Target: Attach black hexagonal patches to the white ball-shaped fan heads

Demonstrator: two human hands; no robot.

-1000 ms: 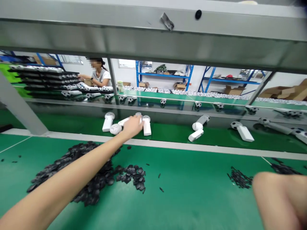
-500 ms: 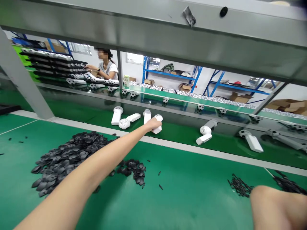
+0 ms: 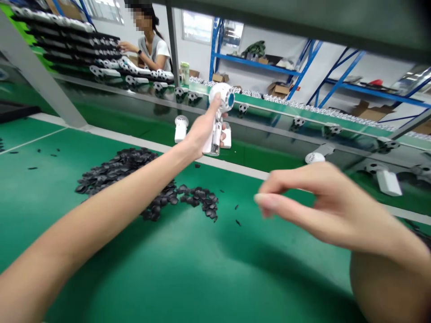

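Note:
My left hand (image 3: 204, 130) is wrapped round the handle of a white handheld fan (image 3: 220, 95), which has a round vented head with a blue patch on its side. It holds the fan upright above the belt, its inner side with metal-looking parts partly turned toward me. My right hand (image 3: 319, 204), slightly blurred, hovers over the green table with thumb and forefinger pinched together; anything between the fingertips is too small or hidden to make out. On the table, a heap of flat black pieces (image 3: 124, 168) lies below my left forearm.
Beyond the table's pale edge, a green belt (image 3: 151, 128) carries more white fans, one (image 3: 181, 129) left of my hand and others at right. A grey post (image 3: 43, 76) stands at left, with an overhead beam (image 3: 303, 22). A person (image 3: 153, 49) works across the line beside stacked trays.
My left hand has lifted the white fan off the belt and turned it upright. My right hand has come into view from the lower right. The view has shifted downward.

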